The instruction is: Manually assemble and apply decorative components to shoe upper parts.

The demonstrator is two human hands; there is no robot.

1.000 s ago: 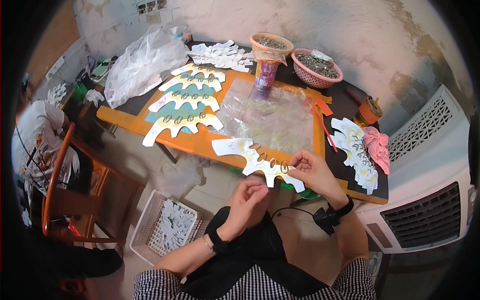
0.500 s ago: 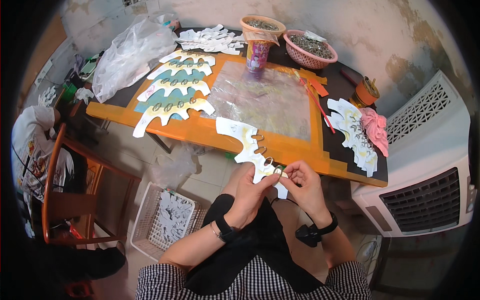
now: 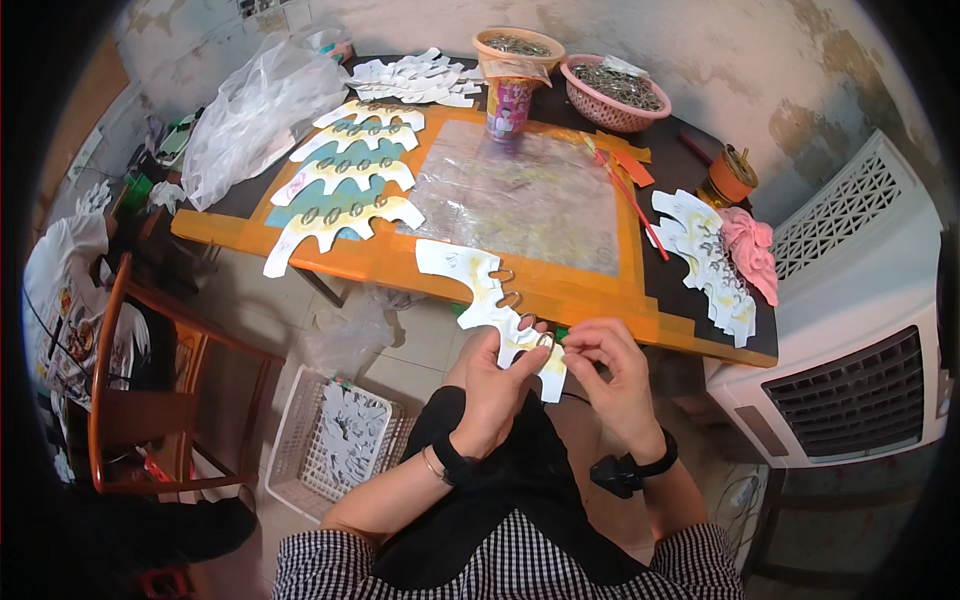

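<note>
Pink plastic basket (image 3: 612,98) and tan basket (image 3: 519,44), both filled with metal rings, are seen at upper centre on the table (image 3: 600,300). A white scalloped card cutout (image 3: 487,298) is gripped at lower centre by the left hand (image 3: 495,385) and pinched by the right hand (image 3: 610,370).

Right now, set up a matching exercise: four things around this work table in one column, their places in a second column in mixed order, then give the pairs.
Things:
1. pink plastic basket of metal rings
2. pink crumpled cloth
3. white wire basket of paper cutouts
4. white wavy paper cutout with ring holes

Places:
A. on the floor, left of the person's knees
B. held in both hands at the near table edge
C. at the far edge of the table
D. at the right end of the table, beside a stack of cutouts

Pairs: 1-C, 2-D, 3-A, 4-B
</note>
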